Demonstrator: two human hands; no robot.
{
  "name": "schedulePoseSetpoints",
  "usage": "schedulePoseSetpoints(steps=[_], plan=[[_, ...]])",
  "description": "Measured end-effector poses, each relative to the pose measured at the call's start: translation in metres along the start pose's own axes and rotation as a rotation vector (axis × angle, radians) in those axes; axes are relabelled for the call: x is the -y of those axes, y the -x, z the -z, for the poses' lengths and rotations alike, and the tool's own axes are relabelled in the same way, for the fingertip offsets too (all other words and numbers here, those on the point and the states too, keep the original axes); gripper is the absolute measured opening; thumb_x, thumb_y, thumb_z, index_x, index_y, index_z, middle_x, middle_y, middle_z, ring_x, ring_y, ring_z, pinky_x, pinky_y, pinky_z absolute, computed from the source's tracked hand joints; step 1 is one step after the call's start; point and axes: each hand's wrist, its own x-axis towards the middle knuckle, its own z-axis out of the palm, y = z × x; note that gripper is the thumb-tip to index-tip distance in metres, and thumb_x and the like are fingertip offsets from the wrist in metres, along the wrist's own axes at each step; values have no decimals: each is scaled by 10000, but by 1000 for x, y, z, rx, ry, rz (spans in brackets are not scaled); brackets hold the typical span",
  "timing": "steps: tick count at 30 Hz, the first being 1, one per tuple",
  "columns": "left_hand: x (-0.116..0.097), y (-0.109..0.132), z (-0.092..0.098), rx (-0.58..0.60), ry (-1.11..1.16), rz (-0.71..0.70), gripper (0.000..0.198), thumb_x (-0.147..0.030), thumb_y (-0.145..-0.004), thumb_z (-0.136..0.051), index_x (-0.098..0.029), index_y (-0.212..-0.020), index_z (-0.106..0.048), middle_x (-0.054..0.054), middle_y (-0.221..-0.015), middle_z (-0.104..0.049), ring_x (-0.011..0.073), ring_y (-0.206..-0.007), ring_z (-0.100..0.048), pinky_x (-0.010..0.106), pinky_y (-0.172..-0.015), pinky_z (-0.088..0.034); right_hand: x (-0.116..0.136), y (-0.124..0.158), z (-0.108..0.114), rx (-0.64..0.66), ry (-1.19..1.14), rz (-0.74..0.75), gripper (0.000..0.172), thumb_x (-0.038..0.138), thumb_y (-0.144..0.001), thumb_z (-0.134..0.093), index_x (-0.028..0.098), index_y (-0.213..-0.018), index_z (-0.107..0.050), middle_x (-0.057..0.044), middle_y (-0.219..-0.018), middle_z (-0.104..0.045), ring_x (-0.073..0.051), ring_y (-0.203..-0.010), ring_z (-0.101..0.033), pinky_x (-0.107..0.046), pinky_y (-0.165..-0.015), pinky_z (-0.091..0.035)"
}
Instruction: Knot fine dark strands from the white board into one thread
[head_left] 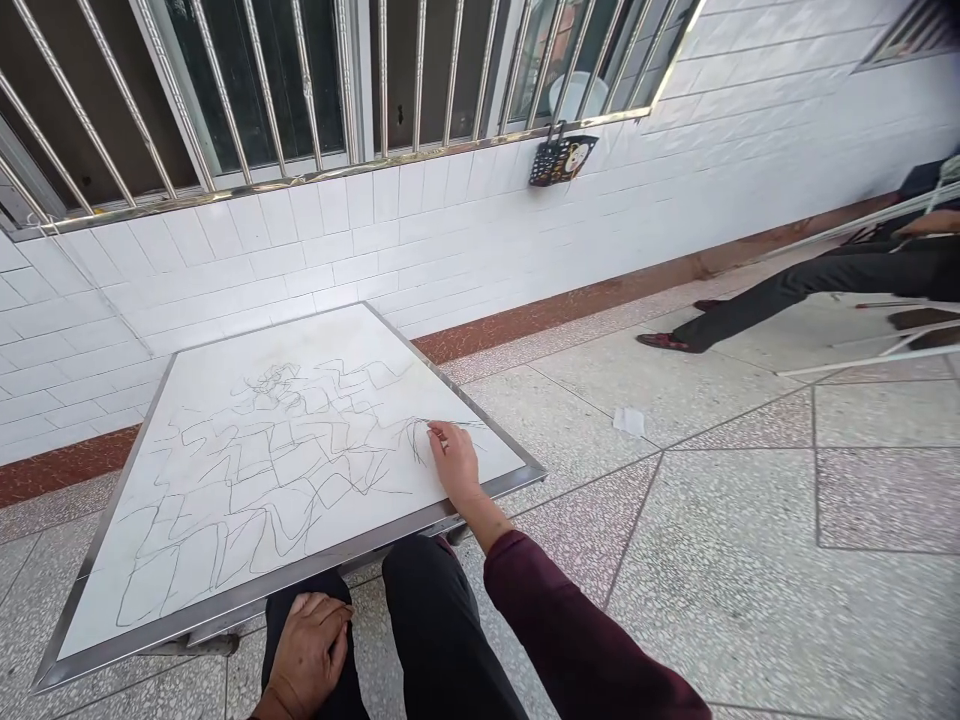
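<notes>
My right hand [454,462] is over the near right part of the white tabletop [450,395], fingers bent and tips drawn together beside a small bunch of thin dark strands [414,437]. What is between the fingertips is too small to make out. Many more thin, bent strands [292,455], like fine wire, spread in zigzags across the middle and left of the table. Toward the back they form a tangled clump [276,383]. My left hand [311,640] rests on my left knee below the table's near edge, its fingers curled and holding nothing.
The table has a raised metal rim [300,560] and stands by a white tiled wall [450,220] with barred windows. A dark patterned bag [562,158] hangs from the bars. At right, a seated person's leg [780,290] stretches out. White paper [628,420] lies on the floor.
</notes>
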Motion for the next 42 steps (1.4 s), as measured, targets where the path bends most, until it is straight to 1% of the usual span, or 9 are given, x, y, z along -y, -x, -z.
schedulePoseSetpoints(steps=[4, 9, 13, 16, 19, 22, 29, 35, 42], plan=[[6, 2, -2, 29, -3, -1, 314, -35, -866, -473, -215, -1058, -644, 49, -974, -724, 206, -888, -648, 386, -797, -482, -10, 0, 0, -82, 3, -73, 254, 265, -930, -384, 175, -1044, -592, -102, -961, -621, -217, -809, -559, -380, -772, -479], [9, 4, -3, 38, -6, -11, 325, -38, -874, -454, -207, -1077, -644, 69, -988, -725, 212, -903, -655, 392, -812, -488, -1, 3, 2, -46, 68, -57, 205, 241, -925, -435, 201, -964, -632, -92, -978, -628, -226, -893, -545, -349, -796, -462], [8, 3, -4, 49, -24, -16, 329, -42, -876, -440, -204, -1072, -648, 82, -982, -726, 219, -896, -660, 396, -801, -496, 9, 9, 11, -10, 180, -27, 218, 224, -936, -444, 206, -1026, -642, -105, -1047, -636, -263, -993, -500, -379, -879, -400], [8, 2, -4, 52, -35, -26, 327, -39, -869, -450, -203, -1073, -647, 77, -982, -729, 218, -891, -662, 396, -796, -501, 9, 15, 19, 9, 276, -50, 214, 214, -917, -481, 199, -1065, -636, -124, -1100, -629, -290, -1004, -480, -405, -872, -364], [9, 2, -3, 51, -45, -39, 340, -37, -861, -461, -205, -1091, -646, 71, -982, -731, 215, -887, -665, 389, -790, -504, 2, 21, 25, 33, 348, -93, 158, 228, -921, -496, 210, -968, -646, -121, -1022, -641, -291, -964, -479, -390, -813, -358], [8, 1, -2, 37, -50, -41, 339, -32, -851, -470, -207, -1076, -653, 62, -977, -733, 210, -881, -669, 379, -787, -504, -4, 24, 28, 74, 378, -100, 168, 227, -942, -476, 221, -890, -635, -100, -934, -645, -266, -903, -494, -363, -780, -363], [6, 0, -1, 21, -39, -33, 331, -23, -849, -467, -208, -1051, -652, 57, -969, -735, 207, -878, -669, 372, -791, -495, -12, 23, 28, 124, 378, -72, 158, 192, -937, -479, 196, -1033, -604, -103, -1029, -627, -258, -929, -519, -357, -832, -395], [6, 0, -2, 14, -31, -19, 334, -24, -849, -459, -209, -1042, -659, 64, -967, -732, 205, -880, -664, 377, -800, -492, -11, 25, 33, 166, 388, -66, 134, 196, -943, -472, 196, -913, -603, -100, -940, -617, -258, -893, -517, -350, -794, -396], [5, -1, 0, 27, -36, -12, 314, -31, -847, -459, -204, -1007, -666, 64, -961, -730, 208, -872, -659, 384, -791, -489, -2, 47, 48, 233, 391, -61, 111, 221, -946, -485, 204, -895, -582, -66, -876, -614, -222, -821, -556, -304, -689, -388]])
